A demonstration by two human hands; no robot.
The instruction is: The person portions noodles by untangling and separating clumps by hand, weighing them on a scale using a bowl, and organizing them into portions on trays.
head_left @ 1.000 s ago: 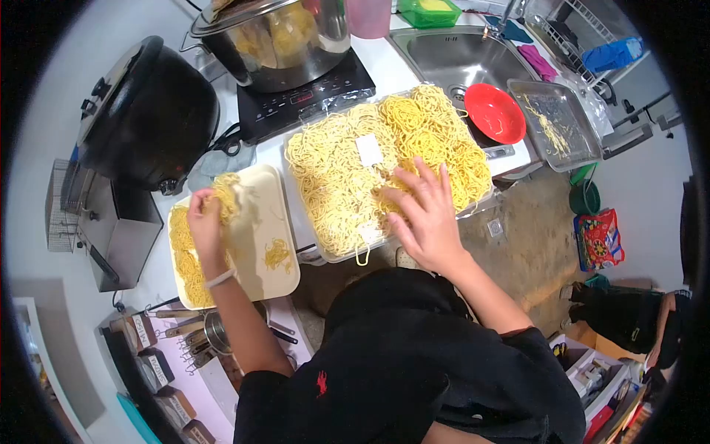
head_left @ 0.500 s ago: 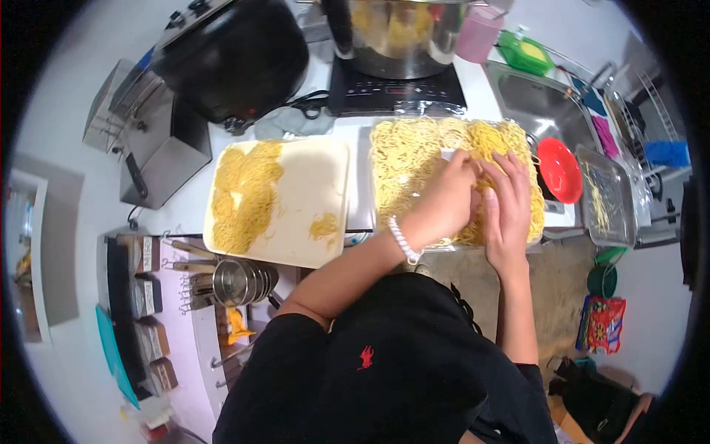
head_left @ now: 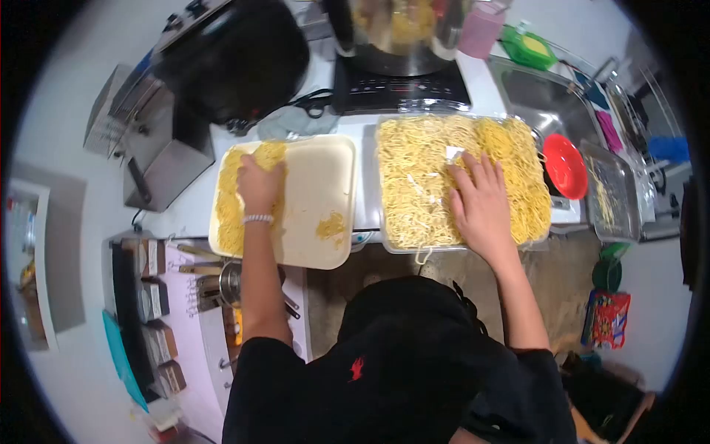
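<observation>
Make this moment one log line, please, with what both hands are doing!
left hand: at noodles on tray | right hand: open, on noodle pile | pot: on cooktop

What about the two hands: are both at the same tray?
No, the left hand is at the cream tray, while the right hand is at noodles in another container.

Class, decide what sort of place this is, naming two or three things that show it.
Most likely a kitchen, perhaps one cooking in bulk: there is a sink, a large pot and plenty of noodles.
</observation>
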